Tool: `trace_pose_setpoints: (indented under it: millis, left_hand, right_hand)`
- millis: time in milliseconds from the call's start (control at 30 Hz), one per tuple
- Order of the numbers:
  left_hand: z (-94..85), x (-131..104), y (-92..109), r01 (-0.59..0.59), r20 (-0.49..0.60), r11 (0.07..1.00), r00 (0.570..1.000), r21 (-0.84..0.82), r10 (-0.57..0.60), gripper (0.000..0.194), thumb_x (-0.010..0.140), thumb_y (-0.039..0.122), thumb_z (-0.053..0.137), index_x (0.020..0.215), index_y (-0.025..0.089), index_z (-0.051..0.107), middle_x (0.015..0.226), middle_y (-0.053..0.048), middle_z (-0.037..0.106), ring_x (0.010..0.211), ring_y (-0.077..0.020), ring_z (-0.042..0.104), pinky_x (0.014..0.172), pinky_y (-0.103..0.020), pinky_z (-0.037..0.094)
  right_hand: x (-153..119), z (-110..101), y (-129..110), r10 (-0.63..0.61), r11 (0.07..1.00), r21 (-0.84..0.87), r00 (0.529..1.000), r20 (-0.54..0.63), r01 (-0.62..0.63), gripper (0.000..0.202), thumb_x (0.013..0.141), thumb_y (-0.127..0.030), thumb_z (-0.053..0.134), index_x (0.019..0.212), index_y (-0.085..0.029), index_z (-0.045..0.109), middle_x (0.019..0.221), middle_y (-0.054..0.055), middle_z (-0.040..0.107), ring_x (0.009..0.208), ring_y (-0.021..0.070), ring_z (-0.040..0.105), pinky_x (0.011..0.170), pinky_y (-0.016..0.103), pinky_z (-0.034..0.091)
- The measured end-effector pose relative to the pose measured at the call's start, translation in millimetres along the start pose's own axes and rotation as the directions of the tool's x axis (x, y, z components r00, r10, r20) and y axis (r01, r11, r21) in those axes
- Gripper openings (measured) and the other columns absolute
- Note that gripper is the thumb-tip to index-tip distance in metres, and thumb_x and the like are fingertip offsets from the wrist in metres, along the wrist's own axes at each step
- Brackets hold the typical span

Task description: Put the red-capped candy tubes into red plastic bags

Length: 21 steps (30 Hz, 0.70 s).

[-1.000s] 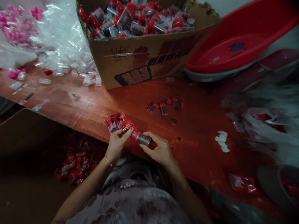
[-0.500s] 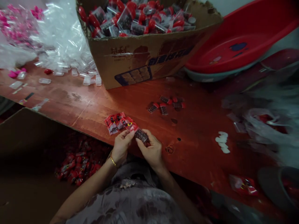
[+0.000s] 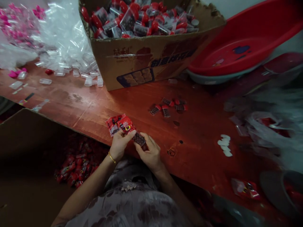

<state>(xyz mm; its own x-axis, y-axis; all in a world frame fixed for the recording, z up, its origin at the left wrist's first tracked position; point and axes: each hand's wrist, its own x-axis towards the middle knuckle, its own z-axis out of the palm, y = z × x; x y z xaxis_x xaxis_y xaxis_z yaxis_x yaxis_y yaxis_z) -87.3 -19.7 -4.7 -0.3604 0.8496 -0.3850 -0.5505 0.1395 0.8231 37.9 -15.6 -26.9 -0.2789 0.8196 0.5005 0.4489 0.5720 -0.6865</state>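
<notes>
Between my hands is a red printed packet (image 3: 127, 124) with a dark dotted container (image 3: 139, 139) at its lower right end. My left hand (image 3: 119, 143), with a gold bracelet at the wrist, pinches the packet. The dark container is gripped by my right hand (image 3: 149, 151) between thumb and fingers. Several flat red packets (image 3: 112, 125) lie on the table just beyond my left hand. Farther off, small dark containers with red caps (image 3: 165, 111) lie in a loose group.
A cardboard box (image 3: 142, 63) full of red-capped containers stands behind. Clear plastic pieces (image 3: 63, 37) are heaped at the left. Red basin (image 3: 236, 50) at the back right; white pieces (image 3: 225, 145) on the table (image 3: 196, 132). Packets (image 3: 78, 167) fill an open box below left.
Both hands have shifted slightly left with the packet and container. The packet's printed face is now turned more to view, overlapping the packets behind it.
</notes>
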Motion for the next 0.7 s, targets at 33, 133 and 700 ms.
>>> trace_pose_setpoints:
  millis: [33, 133, 700]
  left_hand:
    - [1.0, -1, -2, 0.002, 0.01, 1.0, 1.0, 0.0, -0.002, 0.035, 0.047, 0.032, 0.084, 0.07, 0.012, 0.067, 0.068, -0.001, 0.067, 0.062, -0.0101, 0.057, 0.067, -0.023, 0.045]
    - [4.6, -9, -9, 0.016, 0.044, 0.999, 0.999, -0.041, -0.014, 0.034, 0.052, 0.033, 0.082, 0.075, 0.013, 0.067, 0.072, -0.002, 0.068, 0.063, -0.0102, 0.058, 0.068, -0.023, 0.046]
    - [9.1, -13, -13, -0.038, -0.065, 0.992, 0.997, -0.122, 0.03, 0.038, 0.049, 0.029, 0.083, 0.081, 0.014, 0.067, 0.077, -0.002, 0.071, 0.069, -0.0116, 0.063, 0.073, -0.024, 0.047]
  right_hand:
    - [0, 1, 0, 0.016, 1.0, 0.003, 1.0, -0.007, -0.016, 0.032, 0.08, -0.022, 0.059, 0.112, -0.022, 0.055, 0.096, 0.006, 0.068, 0.086, 0.0184, 0.066, 0.08, 0.029, 0.054]
    - [-1, 6, -2, 0.098, 0.995, 0.027, 0.995, -0.028, -0.097, 0.029, 0.081, -0.023, 0.057, 0.11, -0.021, 0.056, 0.098, 0.007, 0.069, 0.087, 0.0191, 0.067, 0.08, 0.031, 0.054]
    - [2, -1, -4, 0.047, 0.995, -0.086, 0.998, -0.043, -0.051, 0.029, 0.082, -0.021, 0.054, 0.112, -0.02, 0.055, 0.098, 0.009, 0.067, 0.09, 0.0202, 0.065, 0.081, 0.032, 0.054]
